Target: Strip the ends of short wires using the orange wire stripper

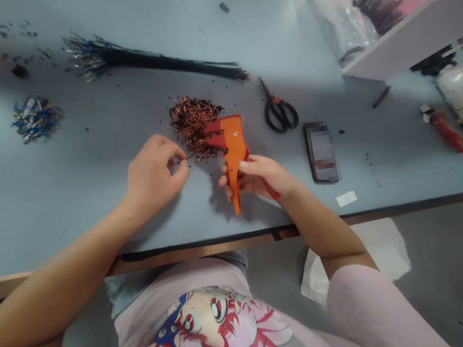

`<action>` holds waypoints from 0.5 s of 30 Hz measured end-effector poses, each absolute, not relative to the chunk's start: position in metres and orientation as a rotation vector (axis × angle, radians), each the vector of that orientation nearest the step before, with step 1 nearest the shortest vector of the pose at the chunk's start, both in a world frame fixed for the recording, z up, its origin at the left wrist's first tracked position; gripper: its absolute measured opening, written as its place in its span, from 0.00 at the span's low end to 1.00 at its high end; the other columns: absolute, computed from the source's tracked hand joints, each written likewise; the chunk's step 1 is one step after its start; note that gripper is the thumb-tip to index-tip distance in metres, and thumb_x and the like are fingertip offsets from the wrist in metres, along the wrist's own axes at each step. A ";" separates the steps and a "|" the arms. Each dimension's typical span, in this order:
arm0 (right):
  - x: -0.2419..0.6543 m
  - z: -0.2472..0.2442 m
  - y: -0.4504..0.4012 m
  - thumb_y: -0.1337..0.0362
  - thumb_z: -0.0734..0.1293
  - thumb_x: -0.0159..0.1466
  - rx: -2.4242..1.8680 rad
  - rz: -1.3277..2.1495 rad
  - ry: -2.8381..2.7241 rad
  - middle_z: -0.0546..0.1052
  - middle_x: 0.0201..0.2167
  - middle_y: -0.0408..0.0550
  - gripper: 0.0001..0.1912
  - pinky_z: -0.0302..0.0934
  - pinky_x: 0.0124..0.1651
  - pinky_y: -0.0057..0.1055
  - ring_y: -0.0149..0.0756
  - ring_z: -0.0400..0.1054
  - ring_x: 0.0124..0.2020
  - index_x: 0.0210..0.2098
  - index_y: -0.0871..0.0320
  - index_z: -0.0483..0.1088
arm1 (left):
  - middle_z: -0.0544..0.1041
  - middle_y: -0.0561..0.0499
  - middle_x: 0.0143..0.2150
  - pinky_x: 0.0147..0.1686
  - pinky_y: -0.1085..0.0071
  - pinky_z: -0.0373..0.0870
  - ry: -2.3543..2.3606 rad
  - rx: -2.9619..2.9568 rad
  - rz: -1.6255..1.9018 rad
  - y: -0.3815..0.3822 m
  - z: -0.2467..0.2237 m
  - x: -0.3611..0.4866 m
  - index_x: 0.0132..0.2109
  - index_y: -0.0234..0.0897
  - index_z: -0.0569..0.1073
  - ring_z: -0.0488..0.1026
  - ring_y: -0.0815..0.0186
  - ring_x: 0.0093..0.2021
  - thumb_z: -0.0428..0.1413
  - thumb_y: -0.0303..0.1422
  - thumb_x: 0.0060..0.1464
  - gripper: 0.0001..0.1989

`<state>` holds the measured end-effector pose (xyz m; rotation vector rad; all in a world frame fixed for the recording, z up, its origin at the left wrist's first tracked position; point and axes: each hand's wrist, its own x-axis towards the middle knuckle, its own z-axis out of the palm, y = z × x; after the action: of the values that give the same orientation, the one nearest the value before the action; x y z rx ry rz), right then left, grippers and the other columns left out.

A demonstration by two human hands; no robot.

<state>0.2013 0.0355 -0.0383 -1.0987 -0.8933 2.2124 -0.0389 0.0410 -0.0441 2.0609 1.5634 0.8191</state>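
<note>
In right hand (267, 172), wire stripper (235, 146).

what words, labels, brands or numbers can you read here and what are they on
No text can be read for certain.
Orange tool: a small pale mark, too small and blurred to read.
Phone: its screen is pixelated, so nothing on it reads.
White slip: no print can be made out.
Shirt: a cartoon print, no legible words.

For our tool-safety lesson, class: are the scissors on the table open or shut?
Shut: the scissors have their blades lying together, tapering to a single tip.
</note>
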 end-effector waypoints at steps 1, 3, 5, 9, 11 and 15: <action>0.201 -0.039 0.035 0.55 0.73 0.54 -1.117 2.229 -0.919 0.79 0.37 0.56 0.22 0.73 0.34 0.39 0.40 0.75 0.30 0.41 0.63 0.67 | 0.75 0.49 0.33 0.34 0.67 0.63 1.544 2.052 0.744 0.039 -0.043 -0.038 0.32 0.40 0.73 0.69 0.63 0.33 0.53 0.33 0.51 0.05; 0.199 -0.039 0.034 0.55 0.74 0.54 -1.144 2.259 -0.976 0.78 0.42 0.59 0.24 0.73 0.32 0.37 0.40 0.76 0.30 0.42 0.63 0.66 | 0.76 0.50 0.29 0.30 0.69 0.62 1.495 2.048 0.578 0.037 -0.043 -0.035 0.32 0.39 0.73 0.69 0.64 0.29 0.52 0.34 0.51 0.07; 0.197 -0.040 0.034 0.55 0.74 0.54 -1.145 2.261 -1.034 0.77 0.45 0.60 0.26 0.73 0.30 0.35 0.40 0.76 0.31 0.44 0.62 0.65 | 0.77 0.50 0.30 0.31 0.69 0.63 1.428 2.061 0.474 0.036 -0.046 -0.033 0.33 0.38 0.73 0.70 0.64 0.29 0.50 0.35 0.53 0.08; 0.196 -0.041 0.036 0.56 0.75 0.54 -1.092 2.151 -1.160 0.77 0.42 0.57 0.27 0.73 0.29 0.33 0.40 0.76 0.34 0.47 0.62 0.65 | 0.77 0.44 0.45 0.46 0.63 0.67 1.346 2.208 0.600 0.040 -0.048 -0.034 0.34 0.37 0.73 0.72 0.57 0.47 0.49 0.33 0.55 0.09; 0.196 -0.042 0.037 0.57 0.74 0.54 -1.057 2.106 -1.157 0.77 0.42 0.57 0.27 0.73 0.30 0.33 0.39 0.76 0.33 0.47 0.62 0.65 | 0.76 0.44 0.46 0.44 0.63 0.66 1.458 2.268 0.605 0.043 -0.045 -0.039 0.34 0.38 0.72 0.72 0.56 0.47 0.49 0.33 0.56 0.08; 0.195 -0.044 0.038 0.57 0.74 0.53 -1.024 2.126 -1.084 0.73 0.50 0.60 0.24 0.74 0.31 0.34 0.36 0.76 0.31 0.44 0.63 0.66 | 0.76 0.47 0.34 0.25 0.69 0.55 1.764 2.317 0.330 0.051 -0.038 -0.057 0.33 0.39 0.70 0.71 0.61 0.31 0.47 0.34 0.56 0.08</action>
<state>0.1949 0.0381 -0.0444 -1.0244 -1.0836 2.1255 -0.0570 0.0513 -0.0383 2.3172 1.7636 0.3304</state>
